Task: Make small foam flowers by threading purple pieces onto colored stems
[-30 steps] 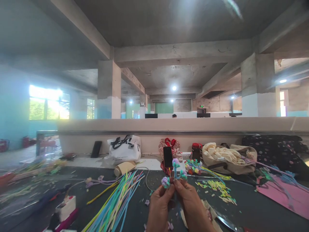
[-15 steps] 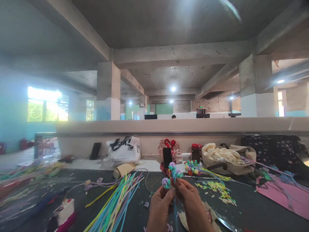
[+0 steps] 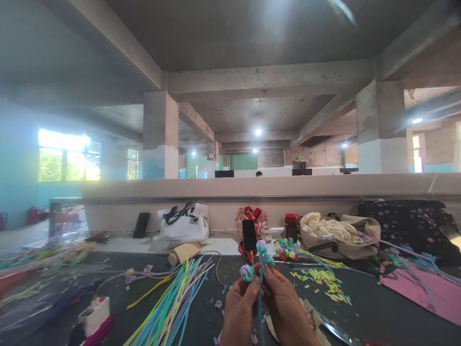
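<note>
Both hands pinched shut, left hand (image 3: 239,307) and right hand (image 3: 286,307), on pipe-cleaner flower stem (image 3: 260,269) held upright above dark table (image 3: 360,307), near loose pipe cleaners (image 3: 176,298); risk: thin stem slipping or curled tips unwinding from uneven finger pressure.

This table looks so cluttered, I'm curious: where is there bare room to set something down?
The dark table is bare between the yellow cuttings and the pink sheet, and between the bundle of coloured sticks and the left hand. It is crowded along the back wall, around the white bag, the phone and the beige bag.
</note>
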Motion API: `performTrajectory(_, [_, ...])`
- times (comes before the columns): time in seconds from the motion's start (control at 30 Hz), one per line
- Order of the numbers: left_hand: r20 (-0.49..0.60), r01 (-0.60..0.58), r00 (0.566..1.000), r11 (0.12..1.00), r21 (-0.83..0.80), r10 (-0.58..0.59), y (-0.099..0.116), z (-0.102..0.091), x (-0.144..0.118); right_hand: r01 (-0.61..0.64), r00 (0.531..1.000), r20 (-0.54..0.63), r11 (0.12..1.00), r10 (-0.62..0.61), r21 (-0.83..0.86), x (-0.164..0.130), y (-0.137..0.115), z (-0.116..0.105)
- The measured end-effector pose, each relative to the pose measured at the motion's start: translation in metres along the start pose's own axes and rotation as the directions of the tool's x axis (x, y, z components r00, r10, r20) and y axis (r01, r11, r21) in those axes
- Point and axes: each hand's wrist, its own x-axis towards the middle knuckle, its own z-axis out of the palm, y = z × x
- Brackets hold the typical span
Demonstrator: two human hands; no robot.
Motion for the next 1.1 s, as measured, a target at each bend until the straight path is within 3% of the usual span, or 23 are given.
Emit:
performTrajectory(0.13, [-0.002, 0.036, 0.999, 0.999, -0.034, -0.036, 0.003, 0.006, -0.004, 0.005, 0.999, 0.038, 0.999, -0.007, 0.053, 0.000, 0.003, 0.001])
performTrajectory(0.4, [0.007, -0.026, 1.000, 0.999, -0.025, 0.026, -0.001, 0.001, -0.005, 0.053, 0.996, -0.072, 0.998, -0.051, 0.031, -0.002, 0.005, 0.007])
performTrajectory(0.77, [-0.111, -0.012, 0.994, 1.000, 0.006, 0.012, 0.004, 0.008, -0.009, 0.091, 0.995, -0.054, 0.995, -0.089, 0.047, 0.006, 0.010, 0.006])
performTrajectory(1.1, [-0.047, 0.072, 0.996, 0.992, -0.103, -0.077, 0.005, 0.008, -0.010, 0.122, 0.991, -0.053, 0.992, -0.121, 0.024, 0.004, 0.012, 0.003])
